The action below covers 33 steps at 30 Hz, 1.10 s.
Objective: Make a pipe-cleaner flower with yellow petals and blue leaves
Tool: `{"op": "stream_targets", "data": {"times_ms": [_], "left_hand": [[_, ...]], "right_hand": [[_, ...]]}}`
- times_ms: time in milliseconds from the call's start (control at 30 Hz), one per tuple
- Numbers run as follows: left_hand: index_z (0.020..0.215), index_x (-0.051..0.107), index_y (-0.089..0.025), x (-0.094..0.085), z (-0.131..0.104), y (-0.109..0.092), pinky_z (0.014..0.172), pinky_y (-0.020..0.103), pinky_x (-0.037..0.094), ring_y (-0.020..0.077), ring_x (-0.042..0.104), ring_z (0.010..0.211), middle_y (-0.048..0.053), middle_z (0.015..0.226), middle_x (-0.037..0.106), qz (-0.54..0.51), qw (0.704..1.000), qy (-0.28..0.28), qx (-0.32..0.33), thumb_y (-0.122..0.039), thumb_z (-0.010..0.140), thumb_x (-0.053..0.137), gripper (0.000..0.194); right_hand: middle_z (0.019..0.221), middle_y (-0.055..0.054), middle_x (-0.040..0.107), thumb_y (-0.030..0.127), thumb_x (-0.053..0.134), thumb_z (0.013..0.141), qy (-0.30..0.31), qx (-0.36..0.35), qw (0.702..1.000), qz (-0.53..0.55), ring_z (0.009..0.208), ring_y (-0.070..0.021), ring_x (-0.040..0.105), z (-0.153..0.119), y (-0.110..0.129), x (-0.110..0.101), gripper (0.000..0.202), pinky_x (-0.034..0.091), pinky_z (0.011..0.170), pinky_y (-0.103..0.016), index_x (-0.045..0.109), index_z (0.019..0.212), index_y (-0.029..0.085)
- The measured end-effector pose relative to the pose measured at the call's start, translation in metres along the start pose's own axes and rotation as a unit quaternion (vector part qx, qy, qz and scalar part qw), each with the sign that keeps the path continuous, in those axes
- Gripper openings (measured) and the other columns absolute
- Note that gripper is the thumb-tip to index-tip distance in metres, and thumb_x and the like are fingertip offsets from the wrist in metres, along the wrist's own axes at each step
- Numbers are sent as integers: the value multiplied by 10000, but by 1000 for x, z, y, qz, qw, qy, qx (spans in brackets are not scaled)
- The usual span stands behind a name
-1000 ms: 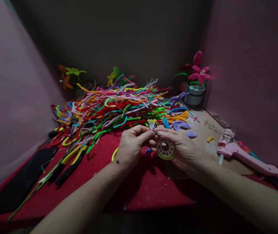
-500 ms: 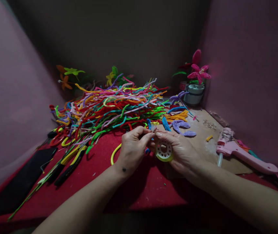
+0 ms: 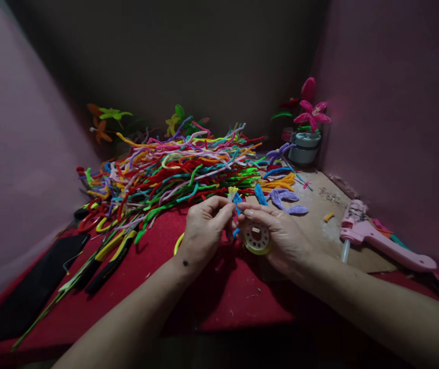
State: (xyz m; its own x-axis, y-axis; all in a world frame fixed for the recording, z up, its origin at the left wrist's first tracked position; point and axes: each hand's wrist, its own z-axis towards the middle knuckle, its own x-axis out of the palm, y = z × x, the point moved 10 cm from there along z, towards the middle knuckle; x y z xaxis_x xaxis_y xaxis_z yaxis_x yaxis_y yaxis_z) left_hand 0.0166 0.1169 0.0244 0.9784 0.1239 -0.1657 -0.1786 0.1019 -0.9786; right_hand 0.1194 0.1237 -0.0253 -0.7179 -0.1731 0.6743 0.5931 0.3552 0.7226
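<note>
My left hand is closed in a pinch on a small bundle of flower stamens. Their pale stalks and yellow tips stick up above my fingertips. My right hand grips a roll of tape with a white, holed core and a yellow-green outer layer. Its thumb and forefinger point toward the left fingertips, where any strip of tape is too small to make out. Blue fuzzy petals lie just behind my hands, and purple petals lie to the right of them.
A big heap of coloured pipe cleaners fills the back. Pliers, green stems and a black flat object lie left. A pink glue gun rests on cardboard at right, before a grey pot with pink flowers.
My left hand has shifted a little left with the stamens, away from the right fingertips. The tape roll stays in my right hand, and the view has moved slightly.
</note>
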Motion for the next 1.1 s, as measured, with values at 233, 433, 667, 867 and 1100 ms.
{"op": "stream_targets", "data": {"times_ms": [233,433,667,867,1100], "left_hand": [[743,606,-120,8,2,15,492,246,534,104,585,485,7,597,647,-119,990,38,-63,-273,710,655,164],[694,609,-108,12,1,14,466,222,528,93,571,463,-2,546,614,-105,991,47,-69,-268,709,664,170],[655,576,-124,10,-1,10,383,228,492,99,538,384,-20,496,582,-100,992,51,-65,-296,712,651,196],[639,578,-119,8,-2,7,365,213,474,88,525,370,-29,502,567,-131,987,76,-59,-232,718,645,154],[618,567,-122,5,-1,6,343,208,449,86,503,347,-37,467,542,-121,987,78,-65,-222,712,648,159]], "right_hand": [[663,-4,646,157,662,679,28,15,999,30,601,-120,618,2,-4,3,171,485,615,-266,666,849,155],[656,-16,657,177,648,689,29,17,999,-15,542,-105,591,0,-8,2,196,452,540,-236,671,882,153],[656,-13,655,225,641,711,70,2,997,-40,533,-112,586,-2,-7,12,218,444,544,-251,664,916,152],[694,10,635,209,686,678,51,-4,995,-85,569,-115,585,1,0,5,307,418,534,-239,586,968,195],[581,24,582,295,694,682,55,4,980,-191,448,-65,459,3,4,1,176,288,437,-205,621,770,160]]}}
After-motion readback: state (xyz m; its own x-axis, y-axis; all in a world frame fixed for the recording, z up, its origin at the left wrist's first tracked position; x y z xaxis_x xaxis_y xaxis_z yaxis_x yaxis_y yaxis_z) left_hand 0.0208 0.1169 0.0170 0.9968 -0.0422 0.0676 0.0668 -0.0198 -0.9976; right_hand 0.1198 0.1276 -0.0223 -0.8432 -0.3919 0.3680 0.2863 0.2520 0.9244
